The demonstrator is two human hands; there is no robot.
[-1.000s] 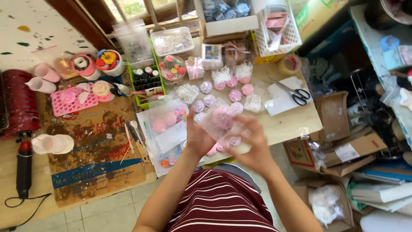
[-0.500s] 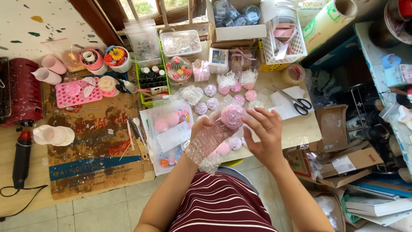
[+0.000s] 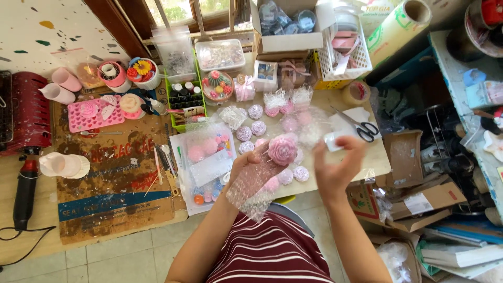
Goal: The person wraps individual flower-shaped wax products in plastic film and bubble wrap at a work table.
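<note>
Many items on the surface: I see a crowded worktable (image 3: 361,157) with small purple and pink rose shapes (image 3: 251,128) scattered across its middle.
Mat: a worn brown cardboard sheet (image 3: 112,183) covers the table's left part, with a pink mould tray (image 3: 89,114) at its top edge.
Back row: a green rack of small bottles (image 3: 183,97), a clear plastic box (image 3: 219,54) and a white basket (image 3: 343,55) stand along the far edge by the window.
Right side: scissors (image 3: 361,126) lie on white paper, near a tape roll (image 3: 356,93); open cartons sit on the floor beyond the table edge.
Left hand (image 3: 246,167): fingers curled around a sheet of bubble wrap (image 3: 251,188), which drapes down over my wrist.
Pink rose (image 3: 282,149): rests on top of the wrap at my left fingertips, above the table's near edge.
Right hand (image 3: 335,167): fingers spread apart, with a small white piece (image 3: 331,140) at the fingertips; whether it is pinched I cannot tell.
</note>
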